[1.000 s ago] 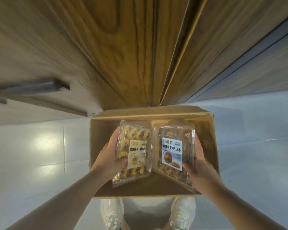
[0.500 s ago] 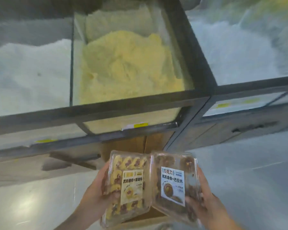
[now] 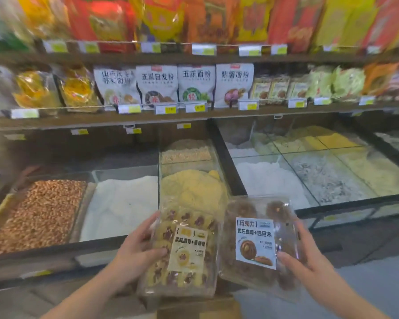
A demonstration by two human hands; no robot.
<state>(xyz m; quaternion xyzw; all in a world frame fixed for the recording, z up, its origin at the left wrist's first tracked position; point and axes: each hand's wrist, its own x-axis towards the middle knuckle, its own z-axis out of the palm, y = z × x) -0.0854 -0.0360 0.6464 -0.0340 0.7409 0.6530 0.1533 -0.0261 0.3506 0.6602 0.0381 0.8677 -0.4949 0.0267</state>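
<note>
Two clear cookie trays are held side by side, edges touching, at chest height in front of the bulk bins [image 3: 228, 178]. The left hand [image 3: 131, 252] grips the yellow cookie tray [image 3: 187, 247] on its 9 o'clock edge, thumb on the front, fingers curled behind. The right hand [image 3: 309, 268] grips the chocolate cookie tray [image 3: 256, 245] on its 3 o'clock edge, also with the thumb on the front. Each tray's long axis runs 12 to 6, label facing the camera; the chocolate tray tilts slightly toward 1.

The key relation is that the shelf edge [image 3: 194, 115] with flour bags [image 3: 157, 85] lies at 12 o'clock from both grips, up and beyond the bins, so any placing there likely needs a forward reach over the glass. Both hands look equally near.

A brown cardboard edge [image 3: 198, 308] shows at 6 o'clock, with grey floor [image 3: 366, 279] at 4.
</note>
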